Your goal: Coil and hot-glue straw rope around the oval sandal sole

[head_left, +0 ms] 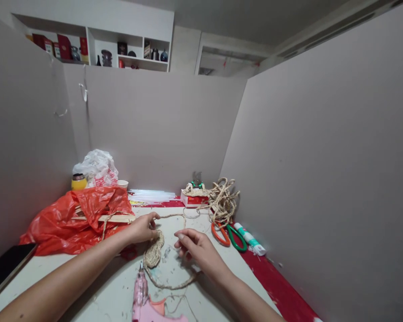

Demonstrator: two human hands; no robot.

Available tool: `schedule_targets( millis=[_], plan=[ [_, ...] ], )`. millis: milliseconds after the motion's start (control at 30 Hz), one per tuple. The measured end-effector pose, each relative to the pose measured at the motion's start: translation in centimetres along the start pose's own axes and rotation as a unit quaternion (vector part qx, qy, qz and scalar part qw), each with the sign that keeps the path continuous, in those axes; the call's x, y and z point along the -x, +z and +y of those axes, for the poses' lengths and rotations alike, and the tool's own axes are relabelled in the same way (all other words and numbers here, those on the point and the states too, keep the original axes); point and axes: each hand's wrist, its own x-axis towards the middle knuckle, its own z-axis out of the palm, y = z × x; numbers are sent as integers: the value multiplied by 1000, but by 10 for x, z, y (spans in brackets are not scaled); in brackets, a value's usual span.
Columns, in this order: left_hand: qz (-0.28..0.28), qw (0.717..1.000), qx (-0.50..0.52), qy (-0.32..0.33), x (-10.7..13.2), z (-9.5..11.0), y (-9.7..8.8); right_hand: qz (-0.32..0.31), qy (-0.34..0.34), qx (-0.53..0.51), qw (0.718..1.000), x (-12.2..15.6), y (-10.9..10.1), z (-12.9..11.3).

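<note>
A flat oval piece of coiled straw rope [153, 254] lies on the pale work board. My left hand [143, 228] is closed at its upper end, thumb against the coil. Loose straw rope [169, 286] curves from the coil's lower end toward my right wrist; another stretch runs right from my left fingertips. To the right of the coil, my right hand [198, 251] hovers with thumb and forefinger pinched together; whatever is between them is too small to make out. Just below the coil lies a pink glue gun [141, 290], nozzle pointing up toward it.
Scissors with orange and green handles [237, 238] lie right, beside a white-and-green roll [250, 239]. Behind them sits a heap of straw rope [223, 201] next to a red box [195, 200]. Glue sticks [152, 196] lie at the back. A red plastic bag [67, 219] and phone [10, 273] occupy the left.
</note>
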Motion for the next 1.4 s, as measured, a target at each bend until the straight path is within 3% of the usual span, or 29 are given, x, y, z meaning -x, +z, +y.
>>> schedule_targets(
  millis=[233,367,467,567,700,800,867,1000,1067,1300,1400],
  plan=[
    [-34,997,72,1,-6,16,-3,6,22,-5,1000,-4,-2,5],
    [0,982,183,45,-1,31,-13,25,4,-11,1000,-3,-5,3],
    [49,956,275,87,11,51,-26,21,-22,-19,999,0,-4,-2],
    [74,927,347,122,30,74,-33,-23,-58,-28,998,8,2,-13],
    [97,902,397,138,58,99,-28,-74,-111,-25,991,26,13,-29],
    [104,896,411,134,79,109,-19,-55,-143,-11,988,38,18,-36],
    [113,899,404,125,92,111,-14,-35,-158,-3,987,44,19,-38],
    [66,905,410,94,110,103,-2,1,-173,7,985,50,23,-35],
    [72,899,424,81,116,97,3,14,-174,10,985,51,26,-33],
    [80,900,425,47,137,84,7,-20,-152,27,988,58,34,-31],
    [69,901,427,34,146,82,7,-26,-122,-22,992,61,34,-35]
  ],
)
